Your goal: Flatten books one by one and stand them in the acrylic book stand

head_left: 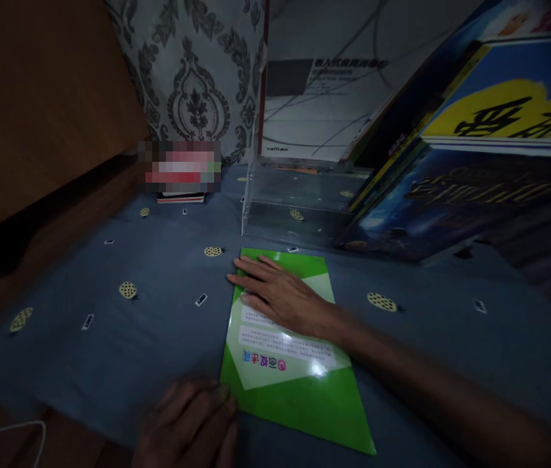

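A glossy green book (305,416) with a pale panel, printed text and a row of coloured characters lies closed on the blue-grey patterned cloth (168,344). My right hand (285,292) rests flat across its upper part, fingers spread, with the fingertips just past the left edge. At the book's lower left side is my left hand (188,422), its fingers curled together and slightly blurred. The left fingertips are right by the book's edge; whether they touch it or hold anything is hidden.
Behind the book stands a clear acrylic holder (275,195) with a white brochure (314,117). Several upright books, one dark blue (475,201), lean at right. A small stack (180,197) with its top blurred sits at back left, near a patterned curtain (197,84) and wooden panel (46,97).
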A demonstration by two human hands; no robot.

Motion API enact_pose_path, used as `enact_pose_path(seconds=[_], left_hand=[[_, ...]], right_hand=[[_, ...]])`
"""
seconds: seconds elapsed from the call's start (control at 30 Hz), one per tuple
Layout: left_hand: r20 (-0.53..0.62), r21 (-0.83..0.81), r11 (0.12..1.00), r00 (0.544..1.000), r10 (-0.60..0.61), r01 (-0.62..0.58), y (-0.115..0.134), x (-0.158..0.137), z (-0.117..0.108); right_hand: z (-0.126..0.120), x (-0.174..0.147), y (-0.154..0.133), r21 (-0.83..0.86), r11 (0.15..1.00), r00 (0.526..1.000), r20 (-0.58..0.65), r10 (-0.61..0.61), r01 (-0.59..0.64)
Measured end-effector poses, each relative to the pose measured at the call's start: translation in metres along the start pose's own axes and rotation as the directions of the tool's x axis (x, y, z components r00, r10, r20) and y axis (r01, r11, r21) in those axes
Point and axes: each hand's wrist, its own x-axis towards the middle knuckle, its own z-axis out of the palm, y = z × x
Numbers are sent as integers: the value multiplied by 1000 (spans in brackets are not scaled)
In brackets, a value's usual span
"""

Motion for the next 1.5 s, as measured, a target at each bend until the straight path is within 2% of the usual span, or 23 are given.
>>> enact_pose_path(seconds=[0.2, 0.33, 0.47, 0.63, 0.8, 1.03, 1.27, 1.5], left_hand=[[192, -122, 992, 981, -3, 27, -10, 13, 4], [302, -92, 995, 953, -9, 38, -22, 26, 13], [373, 4, 1000, 928, 12, -14, -38, 42, 25], [483, 18, 1000, 875, -21, 15, -61, 78, 43], [482, 30, 1000, 876, -19, 5, -75, 111, 65], [428, 97, 994, 904, 7, -53, -79, 116, 74], [462, 184, 982, 885, -52, -39, -75, 114, 71], [491, 254, 965, 868, -71, -65, -68, 119, 65]], right_hand=[[0, -1, -1, 18, 1000, 1000, 2, -3, 3], [-2, -3, 0, 77, 997, 1000, -2, 20, -20], [1, -6, 4, 195, 980, 994, -91, 64, -45], [10, -7, 14, 277, 960, 974, -206, 95, -35], [17, -6, 20, 247, 969, 962, -254, 99, -34], [15, -7, 20, 153, 986, 959, -263, 110, -71], [1, -27, 25, -10, 954, 928, -235, 289, -299], [-9, -75, 40, -69, 906, 878, -287, 383, -418]])
